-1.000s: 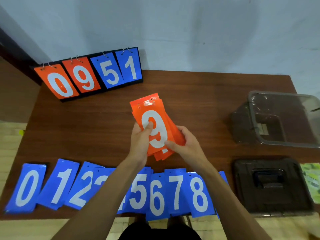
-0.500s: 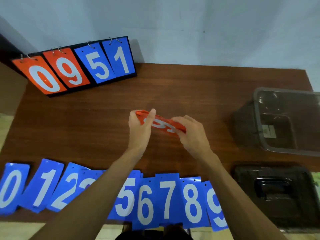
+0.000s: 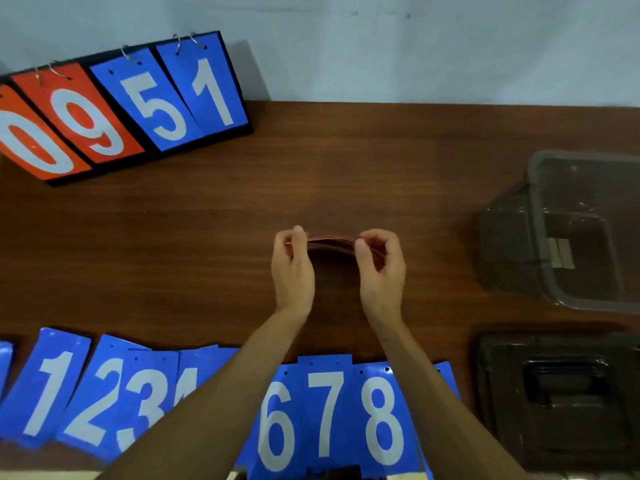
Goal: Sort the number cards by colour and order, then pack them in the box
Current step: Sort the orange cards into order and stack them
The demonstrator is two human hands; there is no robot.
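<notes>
A stack of orange number cards (image 3: pixel 330 241) stands on edge on the brown table (image 3: pixel 207 237), seen edge-on as a thin line. My left hand (image 3: pixel 292 268) pinches its left end and my right hand (image 3: pixel 381 268) pinches its right end. A row of blue number cards (image 3: pixel 322 414) lies along the table's near edge, showing 1, 2, 3, 6, 7 and 8; my forearms hide some of them. The clear box (image 3: pixel 585 230) stands open at the right, with its dark lid (image 3: pixel 557 396) lying in front of it.
A flip scoreboard (image 3: pixel 117 109) stands at the back left showing 0 and 9 in orange, 5 and 1 in blue. A pale wall runs behind the table. Bare tabletop lies between the scoreboard and my hands.
The orange stack has gone from flat in my hands, showing a 9, to standing on edge on the table. Both hands have shifted to its ends.
</notes>
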